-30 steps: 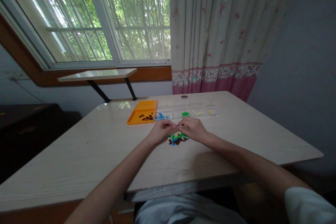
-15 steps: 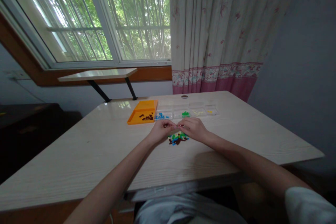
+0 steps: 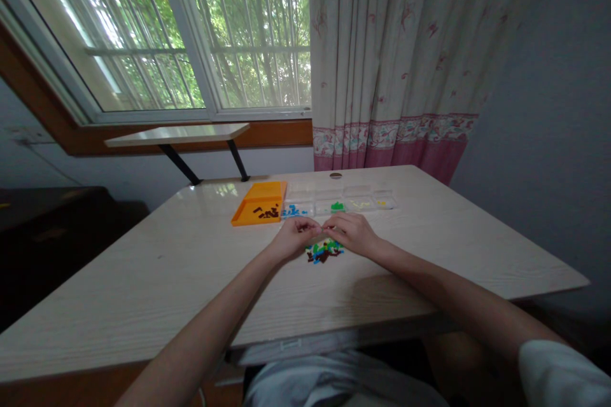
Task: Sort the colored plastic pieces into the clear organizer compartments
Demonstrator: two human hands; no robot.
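Observation:
My left hand (image 3: 296,233) and my right hand (image 3: 351,230) meet fingertip to fingertip over the table, both pinched closed. Whatever sits between the fingertips is too small to make out. Just below them lies a heap of small mixed pieces (image 3: 324,253) in brown, blue, green and pale colours. Beyond my left hand, an orange box (image 3: 242,214) with its lid open holds brown pieces (image 3: 268,212). Beside it stand clear boxes (image 3: 309,208) in a row; they contain blue pieces (image 3: 293,211), green pieces (image 3: 337,206) and yellow pieces (image 3: 381,203).
The pale wooden table (image 3: 191,292) stretches to both sides and ends at an edge close to my lap. At the back left a raised shelf (image 3: 181,134) stands on black legs. A curtain (image 3: 382,63) and a barred window rise behind the table.
Both hands stay in nearly the same place, with only slight finger movement. The boxes and the heap look the same.

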